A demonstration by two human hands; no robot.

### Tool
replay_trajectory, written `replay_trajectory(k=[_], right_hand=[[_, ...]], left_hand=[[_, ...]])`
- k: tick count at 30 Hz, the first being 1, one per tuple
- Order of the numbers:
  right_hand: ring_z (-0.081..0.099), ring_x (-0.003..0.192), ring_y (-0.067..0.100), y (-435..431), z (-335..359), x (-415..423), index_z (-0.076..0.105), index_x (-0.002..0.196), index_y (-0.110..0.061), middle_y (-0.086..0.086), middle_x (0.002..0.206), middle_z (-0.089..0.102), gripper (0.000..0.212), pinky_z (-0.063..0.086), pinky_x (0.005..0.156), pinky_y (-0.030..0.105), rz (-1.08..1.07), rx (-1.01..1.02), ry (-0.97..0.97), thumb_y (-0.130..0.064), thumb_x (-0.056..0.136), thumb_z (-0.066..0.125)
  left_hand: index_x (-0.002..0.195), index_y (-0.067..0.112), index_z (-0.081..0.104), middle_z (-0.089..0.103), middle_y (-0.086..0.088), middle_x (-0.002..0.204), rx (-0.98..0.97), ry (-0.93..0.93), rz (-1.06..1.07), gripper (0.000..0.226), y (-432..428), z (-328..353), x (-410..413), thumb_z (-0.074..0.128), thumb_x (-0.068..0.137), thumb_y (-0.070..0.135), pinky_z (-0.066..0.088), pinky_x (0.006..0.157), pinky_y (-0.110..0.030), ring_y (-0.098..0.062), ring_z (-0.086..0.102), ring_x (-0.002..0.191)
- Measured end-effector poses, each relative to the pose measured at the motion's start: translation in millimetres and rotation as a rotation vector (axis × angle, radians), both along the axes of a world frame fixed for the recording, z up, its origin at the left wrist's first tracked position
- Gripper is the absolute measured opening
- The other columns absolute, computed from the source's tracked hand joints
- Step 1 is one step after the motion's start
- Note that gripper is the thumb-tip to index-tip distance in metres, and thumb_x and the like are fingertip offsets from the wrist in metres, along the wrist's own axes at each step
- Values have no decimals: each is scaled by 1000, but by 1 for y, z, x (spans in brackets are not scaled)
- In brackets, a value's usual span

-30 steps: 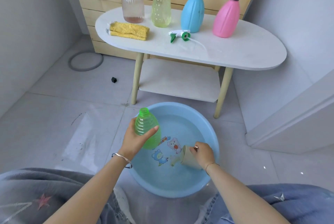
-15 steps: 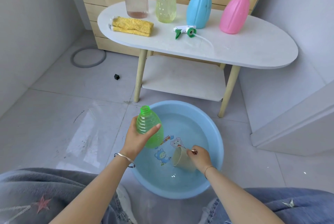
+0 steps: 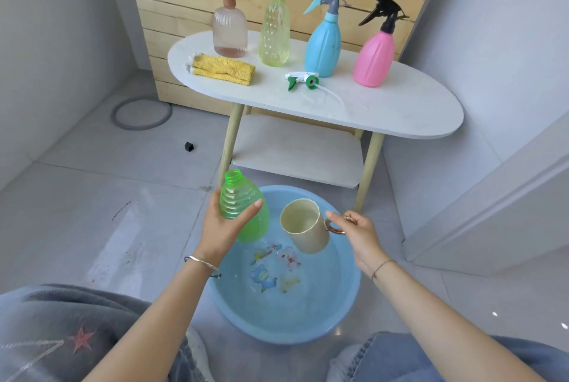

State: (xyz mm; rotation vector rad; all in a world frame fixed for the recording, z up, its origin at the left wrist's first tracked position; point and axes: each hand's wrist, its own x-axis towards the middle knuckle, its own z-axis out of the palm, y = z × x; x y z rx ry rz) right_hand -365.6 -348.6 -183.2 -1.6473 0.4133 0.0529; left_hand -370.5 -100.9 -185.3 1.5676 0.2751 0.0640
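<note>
**Green bottle and cream cup held over the blue basin**

Well beyond both hands stands a white oval table [image 3: 400, 110] on pale wooden legs. It carries four spray bottles [image 3: 324, 43] in a row: clear brownish, yellow-green, blue and pink. Directly beneath the hands a round light-blue basin [image 3: 348, 295] sits on the grey tiled floor, with cartoon figures printed on its bottom and blurred by water.

The left hand [image 3: 221, 227] grips the green bottle [image 3: 238, 197] around its upper body, the thumb laid across the front and the fingers wrapped behind. The bottle is translucent bright green plastic, ribbed in rings below the shoulder and swelling wider toward its base. It has no cap, and its threaded open neck leans away from the person and to the left.

Just right of that hand, the right hand [image 3: 357, 234] holds the cup [image 3: 308, 234] by its handle [image 3: 334, 227], a copper-coloured ring pinched in the fingers. The index finger stretches toward the rim. The cup is matt cream, tilted with its mouth toward the camera, close beside the bottle but not touching it.

Far past the hands, on the table, lie a folded yellow cloth [image 3: 224, 70] and a loose white-and-green spray head [image 3: 303, 81] with its tube.
</note>
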Motion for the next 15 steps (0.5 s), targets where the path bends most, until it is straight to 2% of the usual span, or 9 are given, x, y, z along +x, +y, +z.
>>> replay_trajectory(k=[2, 5, 8, 10, 13, 15], right_hand=[[39, 59, 11, -7, 27, 5, 32, 56, -20, -5, 52, 33, 50, 26, 65, 24, 12, 8, -75, -19, 77, 77], [39, 56, 11, -15, 65, 7, 34, 54, -19, -11, 47, 34, 49, 28, 64, 24, 27, 19, -156, -15, 78, 76], [53, 60, 10, -22, 92, 4, 40, 57, -17, -5, 53, 47, 41, 34, 74, 27, 27, 31, -217, -16, 77, 76], [55, 58, 9, -26, 103, -1, 41, 59, -15, -3, 54, 50, 38, 37, 74, 26, 20, 36, -247, -13, 78, 74], [51, 52, 2, -29, 109, -8, 37, 57, -14, -12, 45, 44, 41, 35, 70, 24, 6, 59, -272, -6, 81, 70], [48, 51, 2, -28, 112, -11, 36, 57, -14, -11, 45, 41, 42, 35, 66, 22, 8, 36, -279, -6, 81, 70]], left_hand=[[120, 19, 54, 66, 5, 107, 24, -19, -26, 62, -4, 5, -2, 86, 69, 33, 48, 68, -8, 8, 63, 85], [118, 22, 54, 67, 9, 102, 37, -63, -93, 56, -12, 7, -5, 84, 71, 22, 48, 70, -8, 8, 64, 84], [112, 32, 53, 66, 11, 101, 64, -86, -163, 55, -19, 8, -7, 85, 70, 19, 49, 71, -9, 9, 64, 84], [110, 35, 52, 66, 10, 102, 92, -88, -208, 56, -22, 8, -8, 87, 68, 21, 49, 72, -10, 9, 63, 86], [111, 39, 52, 66, 12, 106, 147, -92, -277, 66, -24, 3, -10, 91, 58, 39, 49, 80, -14, 5, 63, 95], [111, 41, 52, 66, 16, 106, 193, -82, -313, 66, -25, -2, -13, 91, 58, 40, 46, 83, -13, 6, 61, 98]])
